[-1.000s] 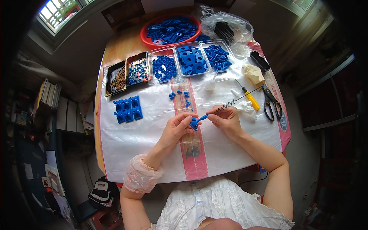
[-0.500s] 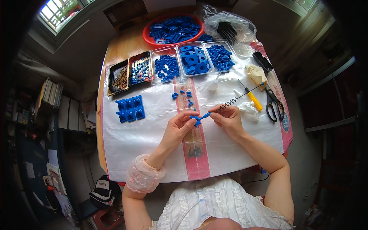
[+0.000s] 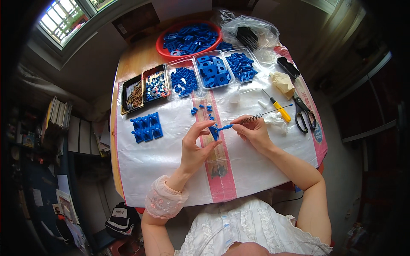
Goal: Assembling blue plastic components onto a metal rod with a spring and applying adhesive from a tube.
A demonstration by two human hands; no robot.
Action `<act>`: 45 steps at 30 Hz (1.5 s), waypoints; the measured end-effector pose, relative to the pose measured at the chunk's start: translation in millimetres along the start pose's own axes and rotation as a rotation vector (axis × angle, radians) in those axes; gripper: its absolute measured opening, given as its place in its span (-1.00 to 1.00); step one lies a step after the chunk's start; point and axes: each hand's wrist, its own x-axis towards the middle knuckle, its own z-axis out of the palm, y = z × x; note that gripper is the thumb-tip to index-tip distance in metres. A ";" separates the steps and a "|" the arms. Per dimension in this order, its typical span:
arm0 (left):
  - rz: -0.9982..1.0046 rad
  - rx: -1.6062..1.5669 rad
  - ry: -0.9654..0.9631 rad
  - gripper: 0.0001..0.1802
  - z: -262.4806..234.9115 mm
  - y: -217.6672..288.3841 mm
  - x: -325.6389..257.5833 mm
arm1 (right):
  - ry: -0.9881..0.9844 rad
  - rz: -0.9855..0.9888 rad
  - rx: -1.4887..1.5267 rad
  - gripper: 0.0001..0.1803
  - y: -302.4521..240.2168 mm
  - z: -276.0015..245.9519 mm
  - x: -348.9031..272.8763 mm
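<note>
While left hand (image 3: 194, 147) pinches blue plastic part (image 3: 215, 131) at bench (image 3: 132, 64) centre, right hand (image 3: 255, 132) fingers pinch coiled spring (image 3: 252, 119) at three o'clock of it.

One camera sits on the person's head and looks straight down, close above the tabletop (image 3: 141, 170). The whole tabletop fits in, bent at the edges.

blue part (image 3: 215, 132) half hidden by fingers, tray contents (image 3: 133, 94) too small to tell
</note>
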 end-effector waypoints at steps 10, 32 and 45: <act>0.179 0.188 0.060 -0.40 0.5 6.7 -0.4 | -0.036 0.000 0.062 -0.90 -1.5 -1.1 -1.4; 0.400 0.443 0.071 -0.48 5.9 12.7 -1.0 | -0.028 0.038 0.006 -0.82 -6.1 3.0 -2.9; 0.376 0.422 0.070 -0.42 7.3 10.1 -2.0 | -0.071 -0.016 0.131 -0.89 -1.0 1.7 -1.8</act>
